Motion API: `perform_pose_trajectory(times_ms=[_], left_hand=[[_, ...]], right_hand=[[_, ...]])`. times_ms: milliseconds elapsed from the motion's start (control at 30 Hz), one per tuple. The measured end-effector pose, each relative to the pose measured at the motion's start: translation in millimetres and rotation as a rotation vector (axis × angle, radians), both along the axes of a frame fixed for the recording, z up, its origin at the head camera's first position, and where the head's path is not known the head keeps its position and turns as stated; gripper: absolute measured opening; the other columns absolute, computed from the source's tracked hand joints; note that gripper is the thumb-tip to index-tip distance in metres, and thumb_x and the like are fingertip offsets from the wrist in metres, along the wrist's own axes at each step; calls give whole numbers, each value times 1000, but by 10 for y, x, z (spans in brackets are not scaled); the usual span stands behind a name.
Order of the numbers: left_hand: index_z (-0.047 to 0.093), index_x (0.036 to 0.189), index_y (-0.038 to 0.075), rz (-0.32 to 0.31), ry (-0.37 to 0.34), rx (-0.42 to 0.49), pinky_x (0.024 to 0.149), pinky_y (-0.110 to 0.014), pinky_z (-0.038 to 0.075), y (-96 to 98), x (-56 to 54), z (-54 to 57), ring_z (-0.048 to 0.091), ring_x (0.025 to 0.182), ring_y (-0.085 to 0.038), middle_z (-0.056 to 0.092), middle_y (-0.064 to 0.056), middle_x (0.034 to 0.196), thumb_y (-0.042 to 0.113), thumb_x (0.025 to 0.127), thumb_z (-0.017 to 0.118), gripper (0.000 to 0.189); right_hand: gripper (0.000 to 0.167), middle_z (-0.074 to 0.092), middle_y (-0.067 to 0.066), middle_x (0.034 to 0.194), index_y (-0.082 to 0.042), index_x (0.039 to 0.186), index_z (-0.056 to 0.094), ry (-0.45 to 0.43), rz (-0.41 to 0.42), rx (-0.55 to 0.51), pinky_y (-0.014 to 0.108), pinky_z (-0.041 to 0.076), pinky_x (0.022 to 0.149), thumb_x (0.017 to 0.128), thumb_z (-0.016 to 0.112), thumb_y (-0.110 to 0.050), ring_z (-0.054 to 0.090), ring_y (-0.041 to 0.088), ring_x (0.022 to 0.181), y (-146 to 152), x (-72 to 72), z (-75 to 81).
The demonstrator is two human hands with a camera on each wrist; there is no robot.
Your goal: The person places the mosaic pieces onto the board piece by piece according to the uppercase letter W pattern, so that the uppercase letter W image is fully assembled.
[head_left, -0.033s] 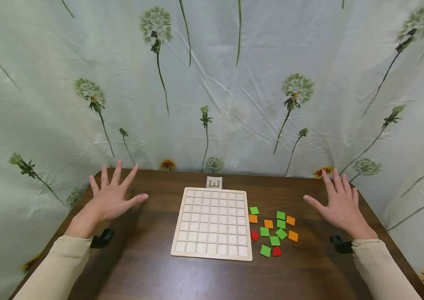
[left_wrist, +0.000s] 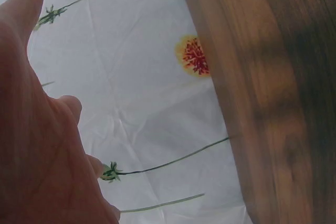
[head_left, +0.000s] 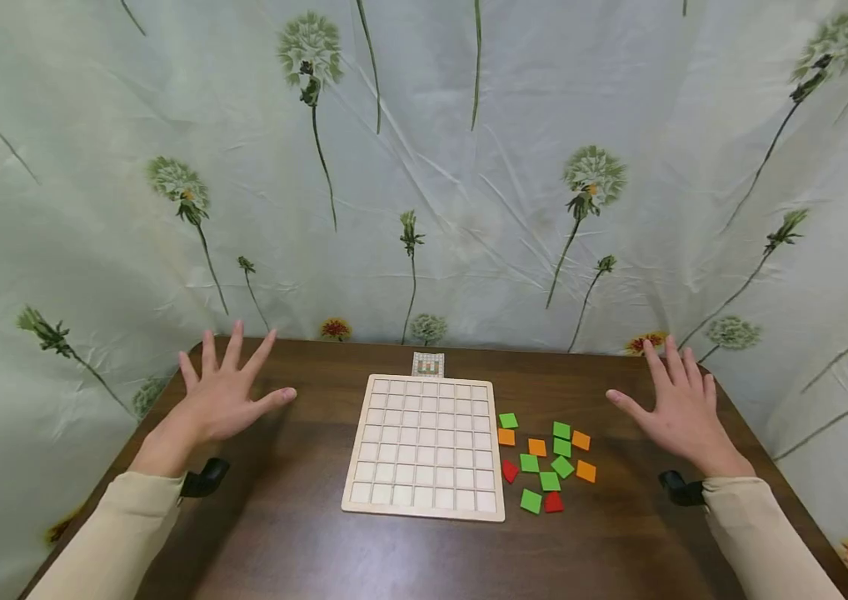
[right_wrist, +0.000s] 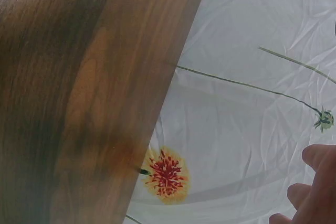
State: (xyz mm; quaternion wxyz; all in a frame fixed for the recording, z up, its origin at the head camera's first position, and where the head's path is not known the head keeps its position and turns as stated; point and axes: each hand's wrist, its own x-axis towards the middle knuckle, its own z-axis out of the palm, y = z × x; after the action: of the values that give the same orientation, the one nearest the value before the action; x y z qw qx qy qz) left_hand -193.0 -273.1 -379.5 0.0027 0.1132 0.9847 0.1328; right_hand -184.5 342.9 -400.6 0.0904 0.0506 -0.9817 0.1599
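Note:
My left hand (head_left: 223, 398) is held above the left part of the table, fingers spread and holding nothing. On the other side my right hand (head_left: 682, 412) hovers with its fingers spread too, nearest to the loose coloured tiles. Between the hands lies a pale wooden board (head_left: 424, 515) with a grid of square recesses. Scattered to its right are several green tiles (head_left: 550, 482), several orange tiles (head_left: 586, 472) and two red pieces, one a square-looking tile (head_left: 554, 502) and one of pointed shape (head_left: 510, 472). A small printed pattern card (head_left: 428, 365) lies behind the board.
The dark brown wooden table (head_left: 281, 533) carries everything. A pale curtain (head_left: 461, 208) printed with dandelions hangs right behind its far edge and around both sides. Each wrist wears a black strap, such as the left strap (head_left: 205, 477).

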Motion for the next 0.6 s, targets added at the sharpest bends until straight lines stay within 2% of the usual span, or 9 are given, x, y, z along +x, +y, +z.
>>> perform_pose_trajectory(times_ms=[600], left_hand=[[-4,163,28,-6,16,20,97,-79,-23,3,6,-39,-34,138,-53,-22,-23,162,68,96,48,94]], right_hand=[[101,-3,31,163,-1,161,10,22,3,3,77,-1,109,95,56,-62,-5,54,148,-35,35,13]])
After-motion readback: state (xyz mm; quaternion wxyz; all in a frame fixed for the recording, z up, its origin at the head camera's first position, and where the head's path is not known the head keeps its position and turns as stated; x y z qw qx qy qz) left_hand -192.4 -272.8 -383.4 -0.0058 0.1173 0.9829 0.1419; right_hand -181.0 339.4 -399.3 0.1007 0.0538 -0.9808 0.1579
